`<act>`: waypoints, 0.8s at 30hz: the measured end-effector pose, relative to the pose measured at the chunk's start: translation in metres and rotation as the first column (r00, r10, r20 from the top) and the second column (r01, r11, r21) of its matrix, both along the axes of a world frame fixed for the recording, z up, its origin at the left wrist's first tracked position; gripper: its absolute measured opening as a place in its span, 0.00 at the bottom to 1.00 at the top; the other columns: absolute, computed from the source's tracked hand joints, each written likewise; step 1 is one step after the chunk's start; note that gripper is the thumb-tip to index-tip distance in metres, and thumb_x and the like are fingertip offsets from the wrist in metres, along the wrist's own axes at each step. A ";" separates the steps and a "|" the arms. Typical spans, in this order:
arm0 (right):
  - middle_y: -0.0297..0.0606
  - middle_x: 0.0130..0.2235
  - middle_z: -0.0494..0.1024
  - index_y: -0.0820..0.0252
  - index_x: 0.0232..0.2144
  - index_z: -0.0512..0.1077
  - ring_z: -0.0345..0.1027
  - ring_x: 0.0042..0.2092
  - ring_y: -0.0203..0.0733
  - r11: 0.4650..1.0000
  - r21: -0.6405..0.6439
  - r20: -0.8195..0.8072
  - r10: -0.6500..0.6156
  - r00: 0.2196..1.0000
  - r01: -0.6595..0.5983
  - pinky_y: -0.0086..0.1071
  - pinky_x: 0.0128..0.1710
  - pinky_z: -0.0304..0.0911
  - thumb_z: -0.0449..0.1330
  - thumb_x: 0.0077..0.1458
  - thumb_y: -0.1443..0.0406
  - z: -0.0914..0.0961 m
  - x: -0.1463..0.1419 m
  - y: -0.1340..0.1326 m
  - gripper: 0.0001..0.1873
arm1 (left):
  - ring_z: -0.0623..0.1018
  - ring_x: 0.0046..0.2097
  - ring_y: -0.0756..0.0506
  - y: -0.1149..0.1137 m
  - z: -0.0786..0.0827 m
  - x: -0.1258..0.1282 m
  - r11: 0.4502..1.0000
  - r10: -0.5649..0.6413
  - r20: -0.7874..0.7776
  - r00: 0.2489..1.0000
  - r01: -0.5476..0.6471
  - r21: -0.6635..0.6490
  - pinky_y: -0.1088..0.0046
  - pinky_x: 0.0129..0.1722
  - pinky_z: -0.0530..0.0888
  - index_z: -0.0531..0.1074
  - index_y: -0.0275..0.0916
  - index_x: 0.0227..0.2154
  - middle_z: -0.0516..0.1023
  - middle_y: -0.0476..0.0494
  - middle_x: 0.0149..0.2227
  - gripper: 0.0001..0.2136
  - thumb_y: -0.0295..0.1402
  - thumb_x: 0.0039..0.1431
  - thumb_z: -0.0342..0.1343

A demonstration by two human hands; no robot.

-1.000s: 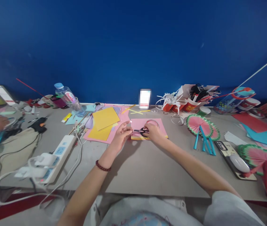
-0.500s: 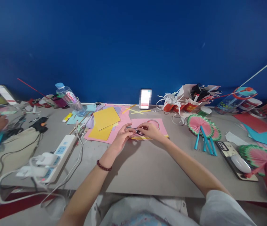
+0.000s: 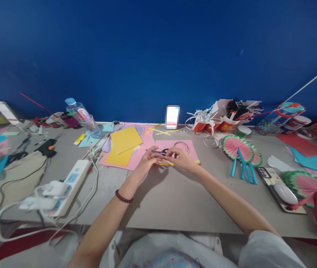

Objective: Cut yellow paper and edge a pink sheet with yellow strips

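Note:
My left hand (image 3: 146,161) and my right hand (image 3: 181,157) meet over a pink paper sheet (image 3: 193,149) in the middle of the grey table (image 3: 169,197). Black-handled scissors (image 3: 160,151) lie between them, blades pointing left. My right hand's fingers curl at the scissor handles. My left hand's fingertips are pinched together right beside the scissors; what they hold is too small to see. A pinkish ring (image 3: 181,145) lies on the pink sheet just behind my right hand.
Yellow sheets (image 3: 124,140) lie left of the hands, with a water bottle (image 3: 82,117) beyond. A white power strip (image 3: 67,184) with cables sits at the left. Pink-green paper fans (image 3: 238,149), a phone (image 3: 270,178), a mouse (image 3: 284,193) and paper cups (image 3: 222,126) are at the right.
My hands have drawn closer together over the scissors, which have shifted slightly left. At the far left, another person's hand has left the view and coloured paper shows there.

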State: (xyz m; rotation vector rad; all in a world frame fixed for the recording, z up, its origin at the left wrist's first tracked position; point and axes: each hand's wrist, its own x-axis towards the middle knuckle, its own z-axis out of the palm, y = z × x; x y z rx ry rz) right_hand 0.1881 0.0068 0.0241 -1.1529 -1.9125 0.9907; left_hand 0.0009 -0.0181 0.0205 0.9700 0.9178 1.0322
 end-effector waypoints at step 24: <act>0.45 0.47 0.71 0.58 0.24 0.77 0.68 0.47 0.47 0.936 -0.003 0.018 -0.353 0.935 0.353 0.42 0.49 0.62 0.61 0.47 0.62 -0.065 0.044 -0.027 0.06 | 0.75 0.44 0.39 -0.033 -0.032 0.027 0.836 0.152 -0.723 0.673 0.303 0.458 0.65 0.44 0.70 0.61 0.45 0.60 0.78 0.42 0.43 0.29 0.25 0.53 0.52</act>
